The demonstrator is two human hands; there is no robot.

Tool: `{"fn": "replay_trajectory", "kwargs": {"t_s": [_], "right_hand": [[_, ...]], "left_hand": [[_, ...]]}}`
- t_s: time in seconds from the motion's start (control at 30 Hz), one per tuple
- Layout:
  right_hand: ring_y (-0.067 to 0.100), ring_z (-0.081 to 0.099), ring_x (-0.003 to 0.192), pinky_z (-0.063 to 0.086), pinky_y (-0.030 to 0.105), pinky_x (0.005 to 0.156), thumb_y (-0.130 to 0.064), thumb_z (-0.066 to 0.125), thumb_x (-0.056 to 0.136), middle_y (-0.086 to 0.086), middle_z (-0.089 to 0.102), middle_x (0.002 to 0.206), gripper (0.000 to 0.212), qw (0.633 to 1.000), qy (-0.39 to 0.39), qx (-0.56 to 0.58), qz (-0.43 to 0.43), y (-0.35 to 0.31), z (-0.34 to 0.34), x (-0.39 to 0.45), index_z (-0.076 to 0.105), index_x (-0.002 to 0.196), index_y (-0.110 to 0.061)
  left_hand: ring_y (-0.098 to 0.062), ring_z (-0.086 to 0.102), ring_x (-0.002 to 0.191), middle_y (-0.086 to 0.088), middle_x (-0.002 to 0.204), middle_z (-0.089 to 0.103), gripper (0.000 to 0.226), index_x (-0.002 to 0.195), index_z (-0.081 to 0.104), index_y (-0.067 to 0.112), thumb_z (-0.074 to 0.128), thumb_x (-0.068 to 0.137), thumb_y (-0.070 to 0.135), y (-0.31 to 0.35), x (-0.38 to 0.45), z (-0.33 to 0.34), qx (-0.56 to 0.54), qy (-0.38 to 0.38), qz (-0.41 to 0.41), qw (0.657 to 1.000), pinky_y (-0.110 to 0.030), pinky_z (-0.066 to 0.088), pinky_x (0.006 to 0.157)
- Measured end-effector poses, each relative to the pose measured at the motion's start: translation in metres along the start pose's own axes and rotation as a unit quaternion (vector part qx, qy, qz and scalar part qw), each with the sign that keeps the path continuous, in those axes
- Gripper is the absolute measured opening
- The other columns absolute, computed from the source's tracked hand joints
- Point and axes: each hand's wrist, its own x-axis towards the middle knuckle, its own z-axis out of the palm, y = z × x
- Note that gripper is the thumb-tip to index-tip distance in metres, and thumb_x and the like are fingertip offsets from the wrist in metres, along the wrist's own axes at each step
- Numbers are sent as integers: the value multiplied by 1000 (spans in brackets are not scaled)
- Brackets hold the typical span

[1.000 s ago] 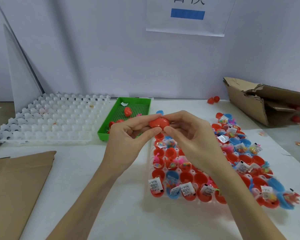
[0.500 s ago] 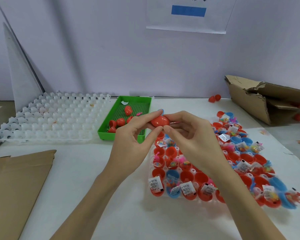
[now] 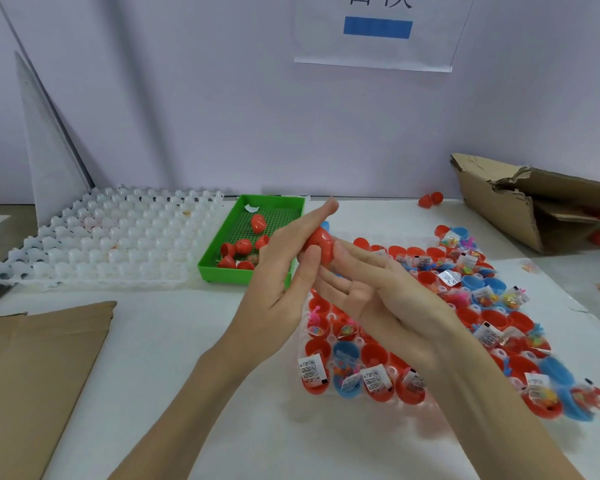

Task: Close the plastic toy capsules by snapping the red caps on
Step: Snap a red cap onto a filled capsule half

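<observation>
At the centre of the frame a red capsule (image 3: 318, 244) sits between both hands, raised above the table. The left hand (image 3: 284, 271) holds it with long, nearly straight fingers behind it and the thumb pressed against its lower front; the right hand (image 3: 368, 292) lies palm-up, fingers relaxed and spread, its fingertips touching the capsule's right side, not wrapped round it. Whether the cap is fully seated cannot be told, since the seam is hidden by the fingers. To finish this step well, the two halves probably want squeezing straight along the capsule's axis, with pressure even around the rim so that one edge does not ride over the other; a tilted cap is likely to pop off again or pinch the little packet inside. A quick run of a fingertip round the joint would confirm it sits flush. Below and to the right, the clear tray (image 3: 329, 341) holds many open red and blue halves loaded with toys and labelled packets, still uncapped. The green tray (image 3: 222, 268), left of the hands, holds several loose red caps (image 3: 243, 247), the likely source for the next one.
</observation>
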Motion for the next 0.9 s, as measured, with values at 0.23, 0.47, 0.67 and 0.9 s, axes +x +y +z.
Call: {"fn": "replay_trajectory", "kwargs": {"t_s": [0.23,0.47,0.67,0.9], "right_hand": [[29,64,124,52,46,105,-10,65,93,21,64,135,37,993,-24,101,64,4,1,-1,67,127,3],[38,56,133,47,49,110,-12,55,101,25,58,141,42,996,-37,58,60,3,1,-1,55,137,9],[31,60,130,54,38,102,-18,64,94,24,61,138,38,996,-69,47,33,7,2,2,68,125,5],[32,57,134,47,43,111,-28,71,93,21,61,140,40,996,-80,45,-12,21,3,7,71,124,-3]], "left_hand": [[-18,47,146,8,156,52,57,157,43,18,61,103,15,0,0,-4,-41,20,-7,999,-37,42,118],[-22,62,123,4,134,64,36,139,58,16,57,104,23,-2,1,-6,34,24,29,999,-31,51,101],[-22,59,124,4,130,63,32,133,58,19,52,102,26,-3,1,-9,82,32,66,994,-27,47,101],[-10,61,101,12,115,62,27,125,59,19,54,99,25,3,1,-6,84,80,71,991,-18,44,88]]}}
